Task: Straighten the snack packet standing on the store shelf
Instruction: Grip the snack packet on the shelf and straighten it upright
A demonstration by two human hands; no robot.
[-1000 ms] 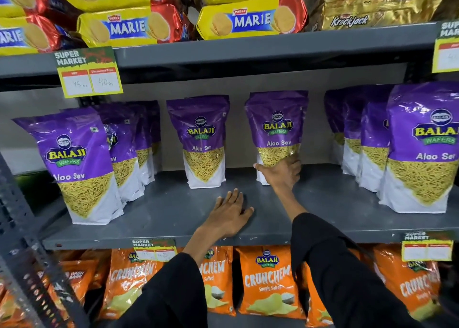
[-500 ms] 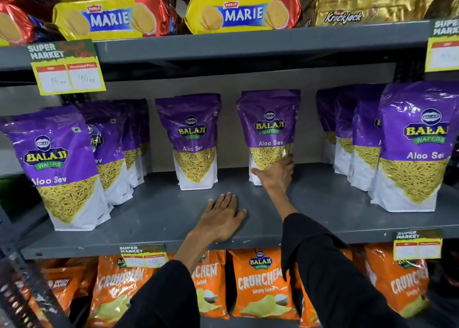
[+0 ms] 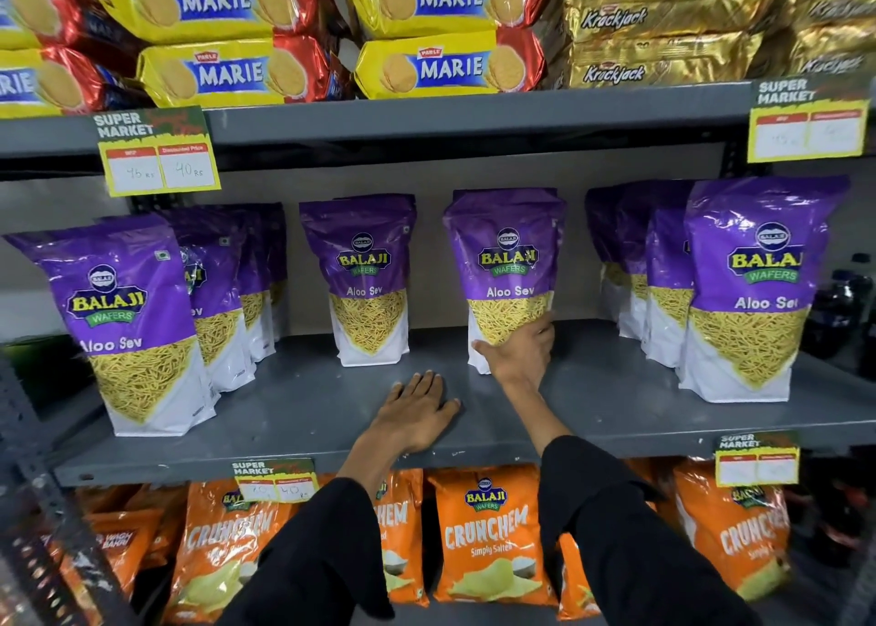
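A purple Balaji Aloo Sev packet (image 3: 506, 265) stands upright at the middle of the grey shelf (image 3: 294, 407), facing front. My right hand (image 3: 521, 350) grips its lower right corner, fingers wrapped round the side and thumb across the white base. My left hand (image 3: 417, 412) lies flat, palm down, on the bare shelf in front and to the left of that packet, holding nothing. A second single packet (image 3: 365, 274) stands a little to the left, apart from both hands.
Rows of the same purple packets stand at the shelf's left (image 3: 128, 322) and right (image 3: 749, 289). Marie biscuit packs (image 3: 445, 63) and Krackjack packs fill the shelf above. Orange Crunchem bags (image 3: 488, 535) hang below. Yellow price tags (image 3: 159, 153) clip the shelf edges.
My right hand has slid from the packet's front base round to its lower right side. The left hand stays flat on the shelf. The camera has moved slightly.
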